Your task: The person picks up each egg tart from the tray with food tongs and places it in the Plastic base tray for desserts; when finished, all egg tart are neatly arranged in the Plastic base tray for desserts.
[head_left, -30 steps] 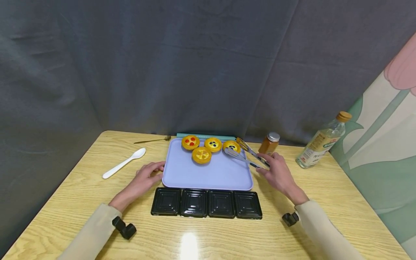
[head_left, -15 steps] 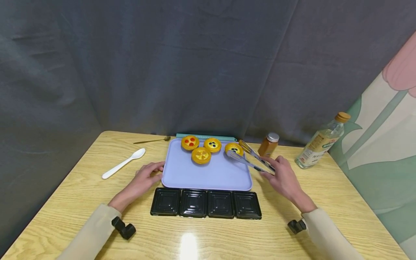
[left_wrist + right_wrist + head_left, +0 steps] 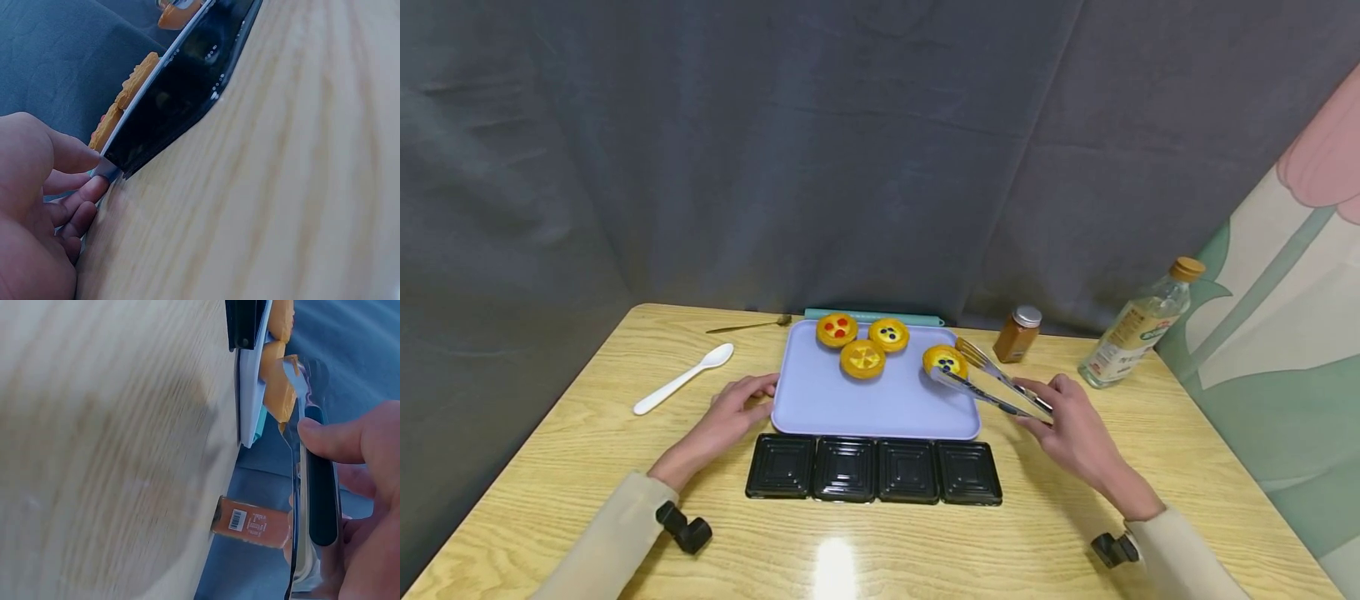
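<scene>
My right hand (image 3: 1075, 429) grips a pair of metal tongs (image 3: 988, 399) by dark handle pads, thumb pressed along one arm in the right wrist view. Between the tong ends sits an egg tart with dark berries (image 3: 945, 360), over the right part of a lavender tray (image 3: 865, 413). My left hand (image 3: 733, 417) pinches the tray's left edge, with thumb and fingertips at its corner in the left wrist view. Grouped at the tray's back left are a red-topped tart (image 3: 837, 331), another berry tart (image 3: 888, 335) and a tart with yellow wedges (image 3: 862, 360).
Several black square plastic trays (image 3: 908, 472) line the tray's front edge. A white spoon (image 3: 683, 379) and a thin dark utensil (image 3: 748, 325) lie left. Behind the tray is a teal strip (image 3: 880, 317). A spice jar (image 3: 1018, 335) and glass bottle (image 3: 1138, 329) stand at right.
My right hand has moved right and toward me with the tongs. The berry tart between their ends has shifted right and nearer. My left hand stays at the tray edge.
</scene>
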`<state>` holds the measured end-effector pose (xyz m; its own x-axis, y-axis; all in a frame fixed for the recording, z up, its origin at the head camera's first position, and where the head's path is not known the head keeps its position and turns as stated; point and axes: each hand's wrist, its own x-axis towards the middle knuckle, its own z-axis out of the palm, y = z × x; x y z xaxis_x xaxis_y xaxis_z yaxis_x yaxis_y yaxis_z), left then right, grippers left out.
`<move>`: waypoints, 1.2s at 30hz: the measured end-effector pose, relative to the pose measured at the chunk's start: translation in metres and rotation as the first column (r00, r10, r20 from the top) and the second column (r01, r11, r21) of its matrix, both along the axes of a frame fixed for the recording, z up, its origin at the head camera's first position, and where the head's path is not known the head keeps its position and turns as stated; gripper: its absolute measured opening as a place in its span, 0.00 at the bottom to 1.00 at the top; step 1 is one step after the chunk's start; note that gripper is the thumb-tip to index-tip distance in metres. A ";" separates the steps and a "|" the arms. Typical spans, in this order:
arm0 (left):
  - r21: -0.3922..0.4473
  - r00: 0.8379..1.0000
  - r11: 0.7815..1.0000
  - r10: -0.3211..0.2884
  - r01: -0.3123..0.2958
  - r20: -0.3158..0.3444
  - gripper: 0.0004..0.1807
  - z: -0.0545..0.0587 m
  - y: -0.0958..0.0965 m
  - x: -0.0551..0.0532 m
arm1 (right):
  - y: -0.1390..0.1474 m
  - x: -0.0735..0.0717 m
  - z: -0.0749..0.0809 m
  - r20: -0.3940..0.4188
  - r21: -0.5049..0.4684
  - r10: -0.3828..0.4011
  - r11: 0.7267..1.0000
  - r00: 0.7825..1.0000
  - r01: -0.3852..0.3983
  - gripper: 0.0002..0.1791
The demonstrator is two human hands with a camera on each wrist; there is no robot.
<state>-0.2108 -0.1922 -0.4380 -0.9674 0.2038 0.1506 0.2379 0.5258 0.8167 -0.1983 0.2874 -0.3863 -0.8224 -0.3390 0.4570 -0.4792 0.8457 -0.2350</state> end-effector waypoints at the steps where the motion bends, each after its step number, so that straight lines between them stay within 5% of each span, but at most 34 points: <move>1: -0.002 1.000 1.000 0.000 0.000 -0.003 0.27 0.000 0.000 0.000 | 0.001 0.002 0.000 -0.006 0.002 0.004 1.000 1.000 -0.004 0.28; 10: 0.005 1.000 1.000 -0.001 0.001 -0.008 0.26 -0.003 -0.001 -0.001 | 0.006 0.022 0.002 -0.068 -0.002 0.065 0.998 0.996 -0.065 0.30; 20: 0.006 1.000 1.000 0.000 0.000 0.003 0.26 -0.002 -0.001 -0.001 | 0.010 0.052 0.004 0.004 0.008 0.037 0.999 0.999 -0.037 0.32; 36: 0.005 1.000 1.000 0.004 -0.004 0.014 0.26 -0.004 -0.001 -0.001 | 0.021 0.089 -0.002 -0.024 0.042 0.036 0.999 0.999 -0.035 0.36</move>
